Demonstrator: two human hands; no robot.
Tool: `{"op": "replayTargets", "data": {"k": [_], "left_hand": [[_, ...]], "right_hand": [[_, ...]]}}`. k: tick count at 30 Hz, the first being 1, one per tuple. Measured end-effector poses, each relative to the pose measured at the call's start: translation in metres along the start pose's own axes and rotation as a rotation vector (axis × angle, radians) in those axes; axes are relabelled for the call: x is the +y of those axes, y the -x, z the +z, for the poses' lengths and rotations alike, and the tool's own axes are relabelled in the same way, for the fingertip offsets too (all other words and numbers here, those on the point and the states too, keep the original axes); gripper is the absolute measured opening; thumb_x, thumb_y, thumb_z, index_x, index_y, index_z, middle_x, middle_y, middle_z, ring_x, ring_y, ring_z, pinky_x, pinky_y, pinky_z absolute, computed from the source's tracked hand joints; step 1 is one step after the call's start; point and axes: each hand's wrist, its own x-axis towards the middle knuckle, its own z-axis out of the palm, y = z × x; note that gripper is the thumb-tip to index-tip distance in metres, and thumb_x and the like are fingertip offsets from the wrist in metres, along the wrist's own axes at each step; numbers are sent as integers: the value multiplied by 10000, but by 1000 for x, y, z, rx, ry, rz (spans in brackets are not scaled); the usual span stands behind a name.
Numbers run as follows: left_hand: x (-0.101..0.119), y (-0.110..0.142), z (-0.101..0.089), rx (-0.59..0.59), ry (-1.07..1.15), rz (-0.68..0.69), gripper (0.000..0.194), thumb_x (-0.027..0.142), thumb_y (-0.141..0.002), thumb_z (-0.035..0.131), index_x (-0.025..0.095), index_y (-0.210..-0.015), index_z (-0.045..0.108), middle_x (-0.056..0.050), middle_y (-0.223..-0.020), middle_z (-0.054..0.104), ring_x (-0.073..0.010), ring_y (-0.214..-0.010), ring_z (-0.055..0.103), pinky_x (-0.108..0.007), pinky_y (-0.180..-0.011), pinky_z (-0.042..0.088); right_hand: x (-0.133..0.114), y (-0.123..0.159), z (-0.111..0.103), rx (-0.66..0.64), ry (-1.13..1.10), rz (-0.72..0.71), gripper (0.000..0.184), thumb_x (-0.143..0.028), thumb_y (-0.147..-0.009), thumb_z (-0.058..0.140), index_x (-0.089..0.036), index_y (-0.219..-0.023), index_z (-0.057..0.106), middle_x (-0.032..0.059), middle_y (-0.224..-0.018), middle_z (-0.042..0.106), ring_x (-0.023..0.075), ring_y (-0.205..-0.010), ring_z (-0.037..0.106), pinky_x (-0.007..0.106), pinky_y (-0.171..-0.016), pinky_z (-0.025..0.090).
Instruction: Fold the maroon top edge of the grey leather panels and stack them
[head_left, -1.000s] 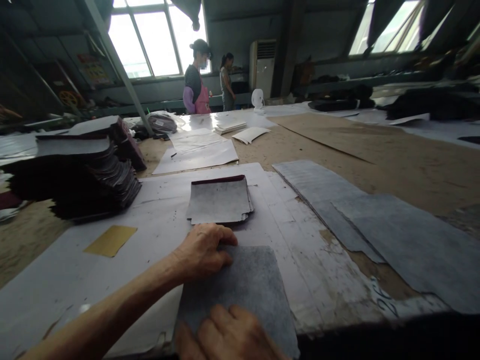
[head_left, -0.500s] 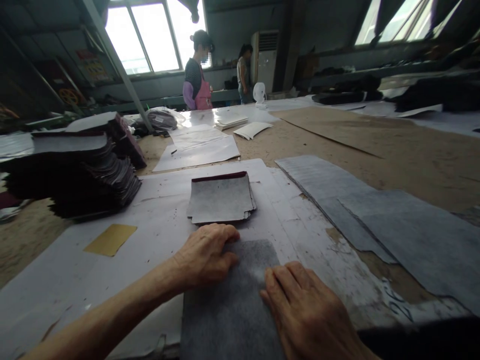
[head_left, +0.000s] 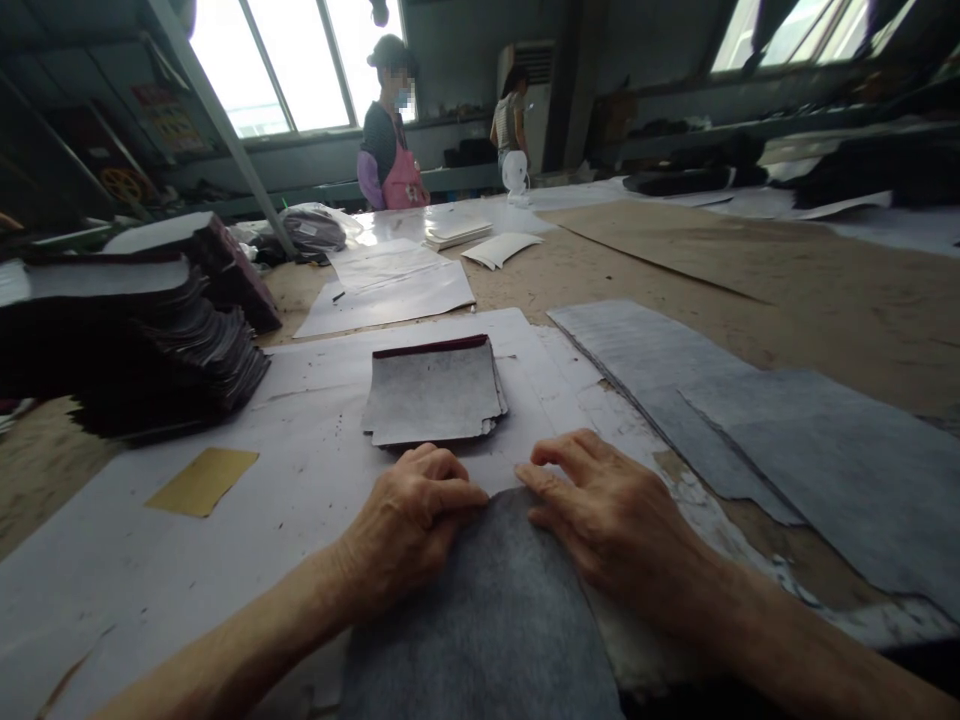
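- Left hand (head_left: 411,518) is pinching flat grey felt-like sheet (head_left: 484,630) at eleven o'clock, apparently steadying it.
- Right hand (head_left: 609,512) is curling at one o'clock, perhaps flattening; grip unclear.

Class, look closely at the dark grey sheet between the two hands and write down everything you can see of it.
The dark grey sheet looks matt and faintly mottled, like felt or backing fabric. It lies lengthwise over white paper, nearer the wearer than the small stack. Its near end runs out of the picture. The left hand touches its far left corner; the right hand is at the far right corner, fingertips seemingly touching it. Its thickness cannot be told.
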Motion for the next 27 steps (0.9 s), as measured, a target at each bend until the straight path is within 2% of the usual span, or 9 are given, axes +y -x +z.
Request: {"op": "replayTargets", "data": {"k": [2, 4, 7, 9, 12, 22, 27], "left_hand": [[-3, 2, 0, 10, -25, 113, 257, 102, -832, 452, 216, -884, 677, -26, -756, 574, -136, -720, 504, -304, -676, 453], [-7, 4, 0, 14, -37, 216, 297, 52, -819, 422, 199, -922, 658, -34, -764, 560, -140, -717, 479, -298, -654, 443], [-12, 8, 0, 12, -82, 344, 346, -13, -773, 415, 162, -997, 613, -48, -810, 550, -149, -727, 446, -301, -643, 432], [-14, 10, 0, -11, -139, 404, 354, -20, -764, 415, 122, -1045, 576, -68, -850, 544, -163, -745, 433, -321, -655, 434], [-14, 11, 0, -51, -188, 427, 325, -5, -787, 406, 87, -1065, 547, -85, -874, 534, -178, -768, 424, -347, -676, 438], [-13, 11, -2, -117, -193, 434, 262, 61, -868, 363, 82, -1062, 539, -82, -869, 514, -169, -761, 400, -333, -682, 432], [-17, 11, -1, -141, -134, 420, 294, 18, -826, 384, 102, -1058, 544, -71, -872, 504, -167, -766, 397, -322, -678, 431]], "right_hand": [[3, -1, 4, -37, -32, -70, 187, -92, -822, 489, -126, -929, 638, 81, -857, 585, 197, -805, 492, 333, -681, 468], [4, 2, 6, -19, -36, -131, 217, -74, -848, 438, -115, -916, 639, 73, -802, 584, 190, -774, 488, 332, -666, 459], [4, 9, 6, 50, 34, -199, 228, -60, -859, 418, -80, -938, 632, 102, -865, 596, 222, -835, 490, 374, -701, 450], [3, 12, 5, 53, 64, -236, 226, -55, -862, 420, -52, -965, 621, 118, -912, 593, 237, -872, 489, 390, -726, 447], [0, 12, 3, 15, 51, -268, 225, -57, -869, 414, -23, -972, 611, 113, -872, 588, 227, -854, 495, 369, -710, 456], [-4, 9, 3, -61, 92, -284, 251, -74, -878, 384, -30, -967, 615, 109, -823, 582, 219, -797, 508, 383, -693, 453], [-1, 14, 5, -47, -6, -189, 266, -76, -881, 368, -74, -991, 610, 97, -838, 580, 208, -793, 500, 378, -689, 440]]}}
